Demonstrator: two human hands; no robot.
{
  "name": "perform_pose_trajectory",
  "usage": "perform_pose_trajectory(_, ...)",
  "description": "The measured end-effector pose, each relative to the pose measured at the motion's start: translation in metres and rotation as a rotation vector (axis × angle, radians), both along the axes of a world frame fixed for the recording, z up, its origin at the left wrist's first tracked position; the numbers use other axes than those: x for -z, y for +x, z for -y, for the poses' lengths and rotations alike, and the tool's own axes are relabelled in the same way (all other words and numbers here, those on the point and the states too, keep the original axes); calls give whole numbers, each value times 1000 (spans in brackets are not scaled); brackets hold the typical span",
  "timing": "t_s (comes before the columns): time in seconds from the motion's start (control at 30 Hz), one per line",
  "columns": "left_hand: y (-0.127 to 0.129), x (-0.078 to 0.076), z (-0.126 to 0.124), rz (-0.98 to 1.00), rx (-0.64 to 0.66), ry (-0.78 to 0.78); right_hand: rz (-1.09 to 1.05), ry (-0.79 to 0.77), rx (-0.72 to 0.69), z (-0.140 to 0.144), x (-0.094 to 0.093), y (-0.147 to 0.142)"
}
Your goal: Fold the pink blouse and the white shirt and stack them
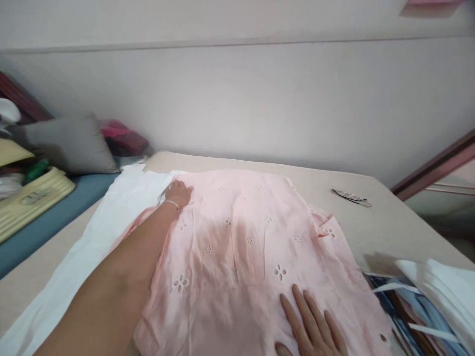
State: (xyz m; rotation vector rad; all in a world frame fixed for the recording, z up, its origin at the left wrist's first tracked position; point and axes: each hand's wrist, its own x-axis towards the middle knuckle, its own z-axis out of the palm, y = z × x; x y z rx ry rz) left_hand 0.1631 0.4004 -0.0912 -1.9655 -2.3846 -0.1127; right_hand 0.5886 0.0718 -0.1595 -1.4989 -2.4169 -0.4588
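Note:
A pale pink garment point(252, 257) with cut-out flower eyelets lies spread over the table, creased down its middle. My left hand point(180, 192), with a thin bracelet at the wrist, reaches to its far left corner and rests on the cloth there, fingers outstretched. Nearer to me, my right hand point(313, 326) lies flat on the lower right part of the garment with fingers apart. White cloth point(111, 212) extends along the left, partly under the pink garment and my left arm.
Eyeglasses point(351, 198) lie on the beige tabletop point(356, 227) at right. A dark patterned item point(415, 306) and a white cloth point(449, 282) sit at the near right. Beyond the left edge are a grey cushion point(70, 143) and a yellow ribbed item point(37, 200). A wall point(237, 109) stands behind.

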Motion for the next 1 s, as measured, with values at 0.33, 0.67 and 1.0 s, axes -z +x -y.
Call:
perform_pose_trajectory(0.33,30,-13,5,9,-43,16,-18,-47,25,4,-9,-4)
perform_pose_trajectory(0.67,93,8,66,-1,294,23,-131,-214,77,10,-23,-11)
perform_pose_trajectory(1.0,131,9,94,12,332,0,-239,-445,151,16,-42,-20)
